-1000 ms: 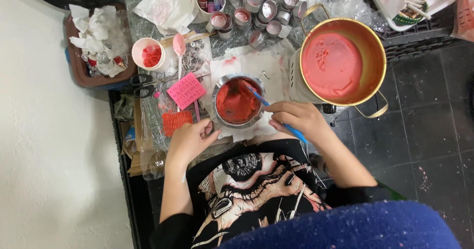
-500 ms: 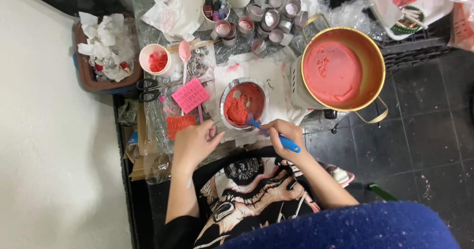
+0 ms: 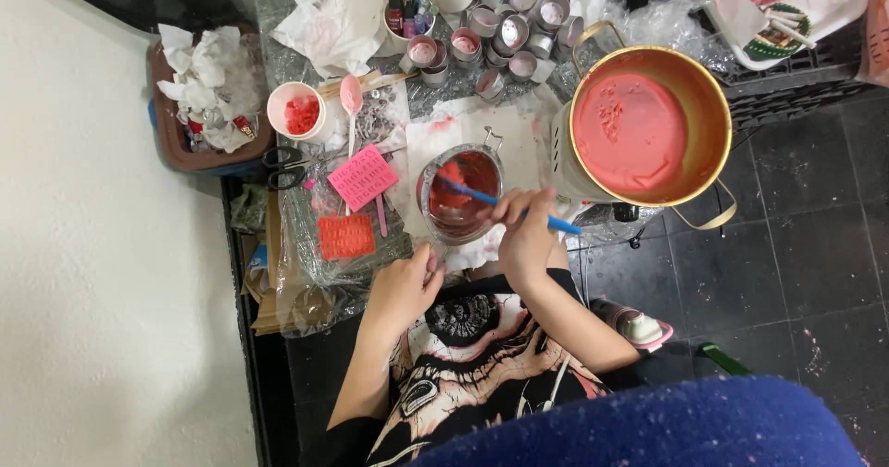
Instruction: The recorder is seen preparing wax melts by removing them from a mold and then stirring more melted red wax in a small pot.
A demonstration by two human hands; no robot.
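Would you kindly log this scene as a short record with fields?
right hand: holds a blue stick, its tip in the small metal pot
small metal pot: holds red liquid
left hand: rests on the plastic sheet, empty
large gold pot: pink contents, right of the small pot
nearby: pink mould, orange mould, scissors

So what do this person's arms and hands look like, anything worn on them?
Both forearms are bare, with no gloves, watch or bracelets that show. The left hand and right hand look ungloved; rings are too small to tell. Short black sleeves belong to a black shirt with a pale skull-like print.
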